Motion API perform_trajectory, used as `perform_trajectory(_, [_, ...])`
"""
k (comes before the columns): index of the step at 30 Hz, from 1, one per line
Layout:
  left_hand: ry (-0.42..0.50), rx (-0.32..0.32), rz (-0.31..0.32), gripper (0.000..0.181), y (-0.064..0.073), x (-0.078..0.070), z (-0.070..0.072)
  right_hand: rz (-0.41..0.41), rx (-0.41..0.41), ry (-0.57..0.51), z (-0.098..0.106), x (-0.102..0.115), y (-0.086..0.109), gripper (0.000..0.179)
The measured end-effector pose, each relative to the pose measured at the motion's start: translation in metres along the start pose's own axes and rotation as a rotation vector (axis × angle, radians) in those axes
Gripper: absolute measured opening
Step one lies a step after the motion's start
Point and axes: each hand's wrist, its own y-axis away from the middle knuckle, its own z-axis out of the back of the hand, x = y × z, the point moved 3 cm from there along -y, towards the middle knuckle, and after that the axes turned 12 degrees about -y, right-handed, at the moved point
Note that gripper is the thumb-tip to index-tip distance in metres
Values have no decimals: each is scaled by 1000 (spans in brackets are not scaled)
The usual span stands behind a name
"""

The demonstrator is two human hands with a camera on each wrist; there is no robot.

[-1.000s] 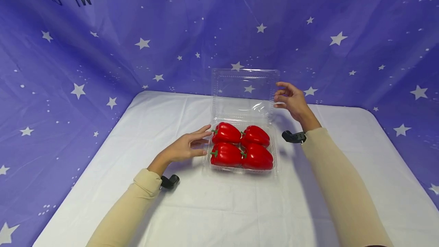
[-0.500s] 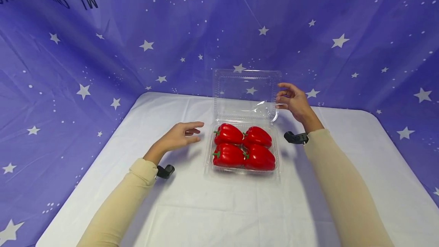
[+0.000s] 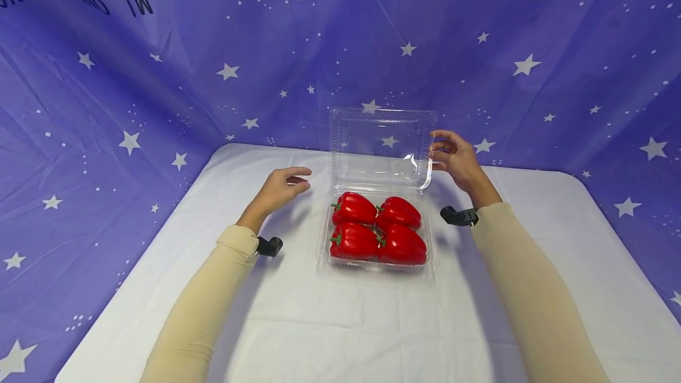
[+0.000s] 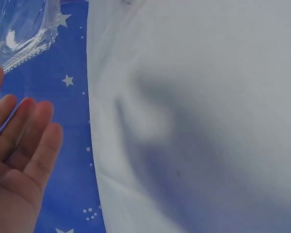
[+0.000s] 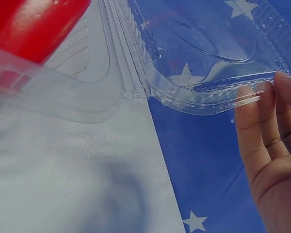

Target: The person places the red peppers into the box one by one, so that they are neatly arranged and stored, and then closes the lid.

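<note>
Several red bell peppers (image 3: 353,241) with green stems lie in the base of a clear plastic clamshell box (image 3: 324,253). Its hinged lid (image 3: 372,140) stands raised at the back. My right hand (image 3: 459,159) pinches the lid's right rim; in the right wrist view, the thumb and fingers (image 5: 252,131) meet at that rim. To the left of the box, my left hand (image 3: 279,189) hovers above the table, holding nothing. In the left wrist view its fingers (image 4: 46,150) are extended, below a corner of the lid (image 4: 26,39).
A white cloth covers the table (image 3: 319,330), whose back edge runs behind the lid. Beyond it hangs a purple-blue curtain (image 3: 298,34) with white stars and upside-down lettering. Each wrist bears a black camera mount (image 3: 270,246).
My left hand has left the box's left side and moved back and slightly left, level with the lid's lower part. My right hand stays at the lid, and the peppers lie as before.
</note>
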Motion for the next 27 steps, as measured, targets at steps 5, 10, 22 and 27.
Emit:
perform_trajectory(5, [65, -46, 32, 41, -23, -11, 3, 9, 9, -1, -1, 1, 1, 46])
perform_trajectory(10, [133, -85, 35, 47, -42, -27, 8, 22, 32, -26, -5, 3, 3, 41])
perform_trajectory(22, [383, -245, 42, 44, -63, -52, 5, 64, 45, 13, -7, 8, 9, 30])
perform_trajectory(27, [468, -268, 52, 37, -65, -57, -3, 86, 31, 37, -9, 9, 9, 31])
